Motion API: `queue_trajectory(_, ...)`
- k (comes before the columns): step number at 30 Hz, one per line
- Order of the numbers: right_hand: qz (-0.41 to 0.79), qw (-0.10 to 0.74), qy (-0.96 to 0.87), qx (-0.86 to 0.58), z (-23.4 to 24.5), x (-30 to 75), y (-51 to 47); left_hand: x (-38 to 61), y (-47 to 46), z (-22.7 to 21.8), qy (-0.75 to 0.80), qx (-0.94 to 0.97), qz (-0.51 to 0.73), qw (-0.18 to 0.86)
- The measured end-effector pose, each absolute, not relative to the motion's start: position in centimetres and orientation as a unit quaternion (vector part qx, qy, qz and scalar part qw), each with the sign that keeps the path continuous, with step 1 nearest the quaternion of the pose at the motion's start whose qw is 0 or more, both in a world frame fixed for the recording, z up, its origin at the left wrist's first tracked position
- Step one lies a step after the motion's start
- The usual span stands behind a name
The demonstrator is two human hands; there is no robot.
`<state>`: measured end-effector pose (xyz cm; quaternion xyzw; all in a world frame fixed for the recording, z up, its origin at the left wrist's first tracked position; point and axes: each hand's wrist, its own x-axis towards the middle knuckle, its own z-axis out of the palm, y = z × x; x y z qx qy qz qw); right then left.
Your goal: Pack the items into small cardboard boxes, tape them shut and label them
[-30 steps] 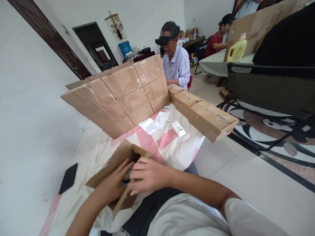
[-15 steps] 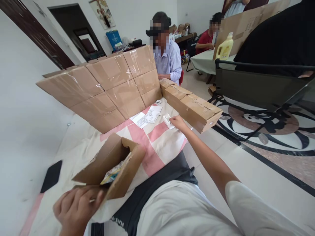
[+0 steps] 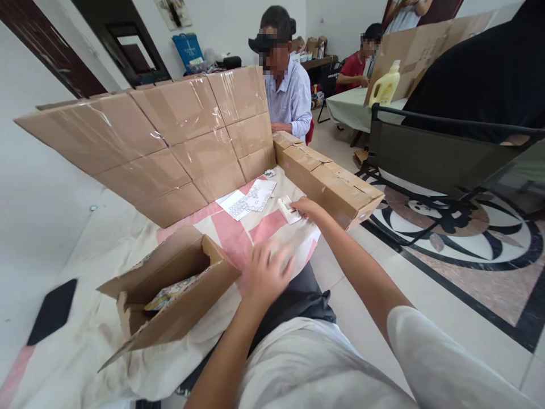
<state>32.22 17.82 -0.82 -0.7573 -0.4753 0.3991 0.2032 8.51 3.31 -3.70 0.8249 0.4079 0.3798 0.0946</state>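
My right hand (image 3: 307, 208) has its fingers closed on the near edge of a small white boxy object (image 3: 288, 209) with a dark slot, lying on the pink and white cloth (image 3: 232, 233). What kind of object it is I cannot make out. My left hand (image 3: 269, 267), smeared by motion, is above the cloth's near edge with its fingers apart and nothing in them. Beyond the hands lie sheets of paper with printed line patterns (image 3: 260, 195). Left of my left hand, an open cardboard box (image 3: 191, 301) holds crinkled, coloured packaging (image 3: 170, 294).
Taped cardboard boxes (image 3: 204, 153) form a wall at the back, and a long carton (image 3: 330, 173) borders the right side. A person in a light shirt (image 3: 289, 102) sits behind them. A dark flat object (image 3: 53, 312) lies at far left. A folding chair (image 3: 430, 147) stands right.
My left hand has let go of the cardboard box's flap and moved right, toward my right hand. The right hand stays at the white object. The view has shifted slightly.
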Motion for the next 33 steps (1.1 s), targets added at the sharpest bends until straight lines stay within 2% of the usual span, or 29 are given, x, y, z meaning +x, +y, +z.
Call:
queue_trajectory(4, 0.393, 0.157, -0.495, -0.758, 0.6, 31.8, 17.6, 15.8, 13.5, -4.4, 0.489, 0.818, 0.26, 0.158)
queue_trajectory(7, 0.38, 0.136, -0.512, -0.758, 1.1, 31.5, 17.4, 17.6, 17.9, -5.6, 0.49, 0.817, 0.238, 0.192)
queue_trajectory(12, 0.352, 0.133, -0.539, -0.754, 1.8, 31.6, 16.9, 17.3, 18.2, -7.9, 0.505, 0.802, 0.242, 0.209)
queue_trajectory(17, 0.318, 0.16, -0.564, -0.745, 2.2, 32.4, 15.0, 17.3, 18.2, -8.0, 0.518, 0.79, 0.252, 0.212)
queue_trajectory(23, 0.326, 0.162, -0.535, -0.762, -2.3, 32.0, 11.3, 17.3, 18.0, -7.7, 0.526, 0.778, 0.265, 0.218)
queue_trajectory(27, 0.309, 0.209, -0.539, -0.755, -3.7, 32.1, 10.1, 17.0, 18.3, -7.8, 0.521, 0.768, 0.29, 0.234)
queue_trajectory(33, 0.242, 0.352, -0.604, -0.673, -0.7, 32.8, 6.9, 15.8, 17.3, -6.8, 0.438, 0.763, 0.386, 0.278)
